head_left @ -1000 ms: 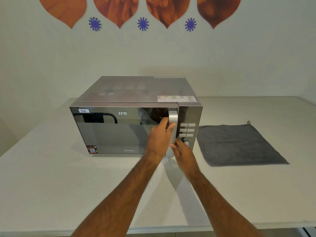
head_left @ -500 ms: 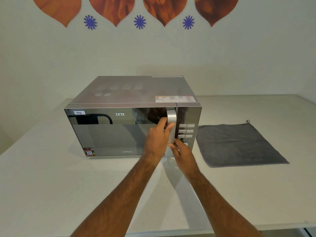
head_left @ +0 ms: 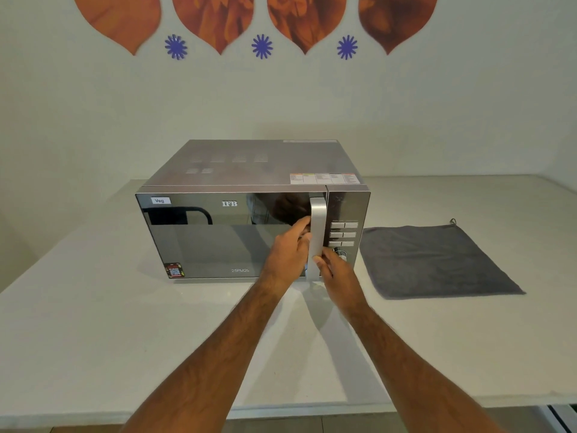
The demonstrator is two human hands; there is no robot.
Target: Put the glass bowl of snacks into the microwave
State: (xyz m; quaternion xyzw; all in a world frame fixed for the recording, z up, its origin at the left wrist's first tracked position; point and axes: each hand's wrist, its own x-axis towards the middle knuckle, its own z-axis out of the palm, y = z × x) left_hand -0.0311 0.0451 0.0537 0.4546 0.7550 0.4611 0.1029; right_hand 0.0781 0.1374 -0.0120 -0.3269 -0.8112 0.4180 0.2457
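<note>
A silver microwave [head_left: 249,170] with a mirrored door [head_left: 212,245] stands on a white counter [head_left: 93,332], door closed. Its vertical silver handle [head_left: 318,220] runs down the door's right edge. My left hand [head_left: 288,251] is wrapped around the handle from the left, fingers curled behind it. My right hand [head_left: 335,271] touches the handle's lower part from the right, just in front of the control dial. No glass bowl of snacks is in view.
A dark grey cloth [head_left: 434,260] lies flat on the counter right of the microwave. The control panel [head_left: 343,234] with buttons sits right of the handle. A wall with orange and blue decals rises behind. The counter's front edge runs near the bottom.
My left hand's fingers have curled further behind the handle. The view has shifted slightly; the door stays closed and my right hand remains at the handle's lower end.
</note>
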